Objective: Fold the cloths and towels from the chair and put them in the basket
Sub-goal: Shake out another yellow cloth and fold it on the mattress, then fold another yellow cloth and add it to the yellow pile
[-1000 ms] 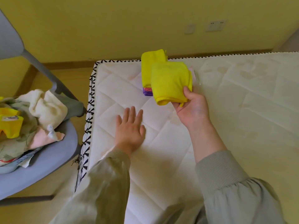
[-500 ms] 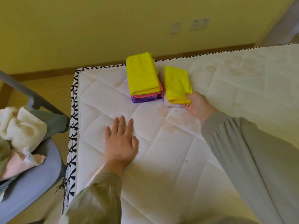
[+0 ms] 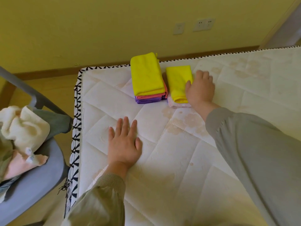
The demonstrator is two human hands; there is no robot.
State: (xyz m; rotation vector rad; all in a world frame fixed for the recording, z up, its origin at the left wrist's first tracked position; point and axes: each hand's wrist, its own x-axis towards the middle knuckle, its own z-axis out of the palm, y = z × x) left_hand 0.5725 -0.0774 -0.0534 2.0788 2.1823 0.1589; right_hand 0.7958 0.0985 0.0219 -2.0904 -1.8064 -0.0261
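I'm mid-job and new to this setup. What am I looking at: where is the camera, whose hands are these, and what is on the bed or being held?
There is no machine here. A person works with two bare hands, and the single picture comes from a camera worn on their head, looking forward and down.

The white quilted surface is a mattress. Near its far edge sits a stack of folded cloths: yellow on top, then pink, then purple. Just to the right of it, a smaller folded yellow cloth lies on a pale cloth.

The left hand lies flat and open on the mattress, holding nothing. The right hand touches the right edge of the smaller yellow cloth; whether it grips it I cannot tell.

On the left, a grey chair holds unfolded towels.
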